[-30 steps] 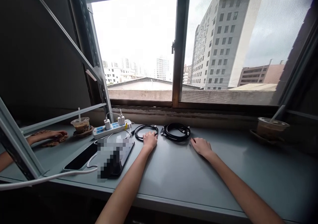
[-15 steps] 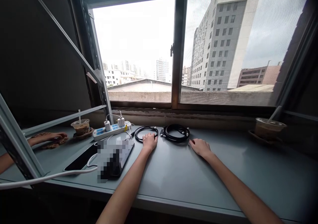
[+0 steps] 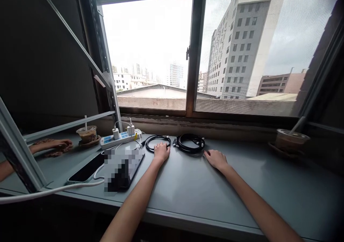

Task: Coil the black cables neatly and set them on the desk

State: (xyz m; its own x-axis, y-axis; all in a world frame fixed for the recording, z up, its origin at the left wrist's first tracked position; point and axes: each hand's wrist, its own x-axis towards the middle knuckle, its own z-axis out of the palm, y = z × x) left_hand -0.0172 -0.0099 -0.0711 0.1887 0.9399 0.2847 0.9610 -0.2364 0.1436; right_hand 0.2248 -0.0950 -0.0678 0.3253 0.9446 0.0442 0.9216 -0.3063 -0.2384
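My left hand [image 3: 161, 153] rests palm down on the table, its loosely bent fingers over the near right edge of a thin coiled black cable [image 3: 149, 137]. It does not visibly grip the loop. To the right lies a thicker coiled black cable [image 3: 190, 150] with a dark connector and pale plug ends. Beside its lower right edge is my right hand [image 3: 216, 159], lying palm down with the fingers toward the coil. The fingertips are close to the cable, perhaps touching it. Undersides of both hands are hidden.
A white power strip [image 3: 107, 143] with chargers and white cords stands at left, behind a phone [image 3: 86, 168] and a partly blurred-out dark device [image 3: 134, 172]. Drink cups [image 3: 87, 134] [image 3: 291, 140] stand on both sides. Another person's hand [image 3: 60, 144] rests beyond the metal frame [image 3: 23, 152].
My view has shifted slightly. Both my hands and the two coiled cables stay in place. At far left, the other person's hand has moved a little.
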